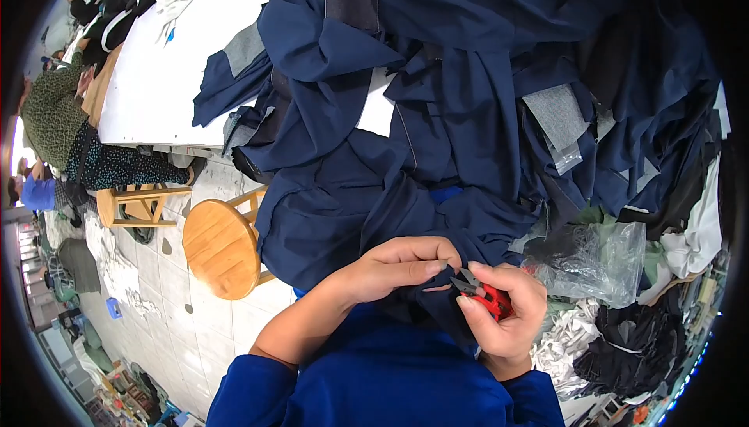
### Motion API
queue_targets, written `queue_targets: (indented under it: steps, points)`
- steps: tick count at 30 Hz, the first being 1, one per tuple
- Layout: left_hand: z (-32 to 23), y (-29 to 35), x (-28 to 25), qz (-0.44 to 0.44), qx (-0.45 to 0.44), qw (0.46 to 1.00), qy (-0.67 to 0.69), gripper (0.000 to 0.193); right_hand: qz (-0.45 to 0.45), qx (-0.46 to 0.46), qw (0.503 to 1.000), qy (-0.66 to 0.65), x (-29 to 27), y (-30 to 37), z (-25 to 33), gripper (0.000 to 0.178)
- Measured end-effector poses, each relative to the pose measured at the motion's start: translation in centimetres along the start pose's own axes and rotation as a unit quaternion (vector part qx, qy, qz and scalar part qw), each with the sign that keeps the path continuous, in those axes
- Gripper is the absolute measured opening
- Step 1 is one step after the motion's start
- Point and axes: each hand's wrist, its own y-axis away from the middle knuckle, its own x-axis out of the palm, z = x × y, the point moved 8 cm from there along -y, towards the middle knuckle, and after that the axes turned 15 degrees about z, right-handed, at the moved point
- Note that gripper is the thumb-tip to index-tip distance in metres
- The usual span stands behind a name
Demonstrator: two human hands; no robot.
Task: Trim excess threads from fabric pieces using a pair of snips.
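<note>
In front of my body, my right hand (pixel 521 310) is wrapped round a pair of red-handled thread snips (pixel 493 299). Their metal blades point left, close to the fingertips of my left hand (pixel 394 269). Thumb and forefinger of that hand pinch the edge of a navy blue garment piece (pixel 320 197). What exactly lies between the blades is too small to make out. The navy cloth spreads up over the work table and hangs down toward my lap, with grey patches (pixel 557 115) on some pieces.
A round wooden stool (pixel 222 249) stands on the tiled floor to my left, with another stool (pixel 139 207) beyond it. A white tabletop (pixel 148 107) lies past them, where a person (pixel 53 107) stands. To my right are a clear plastic bag (pixel 605 263), white scraps (pixel 563 341) and dark scraps (pixel 636 353).
</note>
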Motion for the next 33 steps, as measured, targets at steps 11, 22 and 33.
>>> queue_targets:
  steps: [11,22,33]
  points:
    - [-0.4,0.4,0.1,-0.011,0.030,0.999,-0.035,0.025,-0.025,-0.072,0.997,0.007,0.8,0.4,0.1,0.032]
    - [0.3,0.1,0.2,0.020,0.000,0.997,-0.075,0.023,-0.133,0.032,0.982,-0.128,0.5,2.4,-3.5,0.026]
    - [-0.2,0.3,-0.2,-0.009,0.017,0.999,-0.038,0.023,-0.014,-0.022,1.000,-0.001,0.3,0.6,-0.5,0.031]
